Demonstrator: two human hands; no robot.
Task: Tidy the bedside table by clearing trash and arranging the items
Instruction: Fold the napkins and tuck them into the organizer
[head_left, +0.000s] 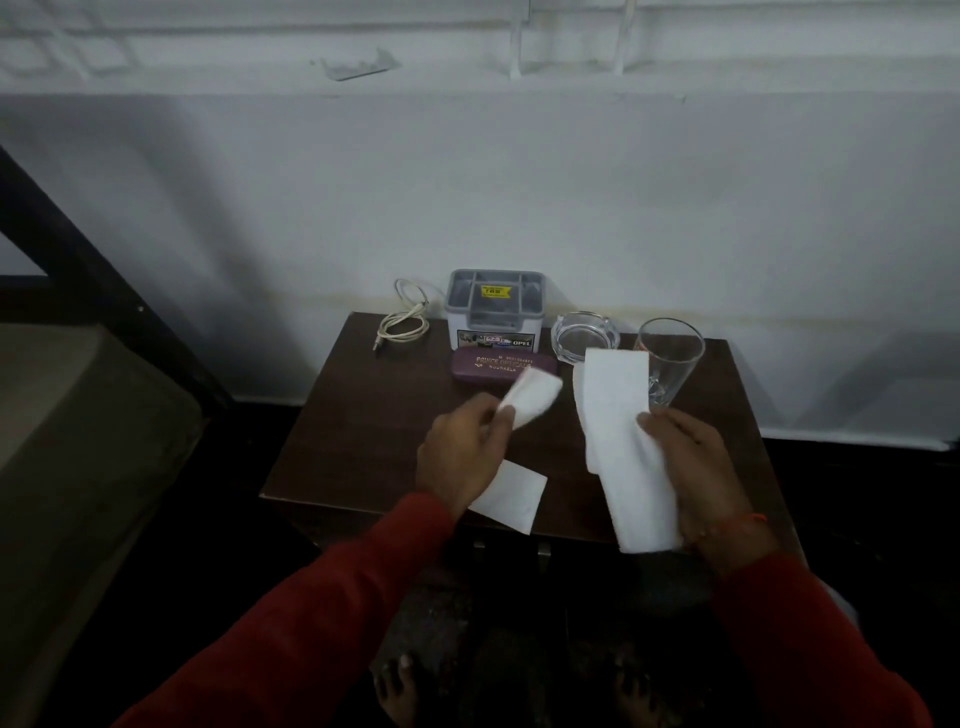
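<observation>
Bedside table (358, 436): dark wood-grain top, smooth, with a faint sheen.
Long tissue (621, 441): thin white paper, matt and soft – held in the right hand (696, 467).
Small tissue (535, 397): the same matt white paper, blurred, pinched by the left hand (462, 452).
Flat sheet (511, 496): white paper, matt, smooth.
Glass tumbler (670, 358): clear glass, glossy.
Ashtray (584, 335): thick clear glass, shiny.
Organizer box (493, 312): grey plastic, smooth, with glossy printed stickers.
Spectacle case (498, 366): maroon, smooth covering with gold lettering – material cannot be told.
Cable (402, 322): pale plastic sheath, smooth.
Sleeves (322, 623): red cloth, matt.
</observation>
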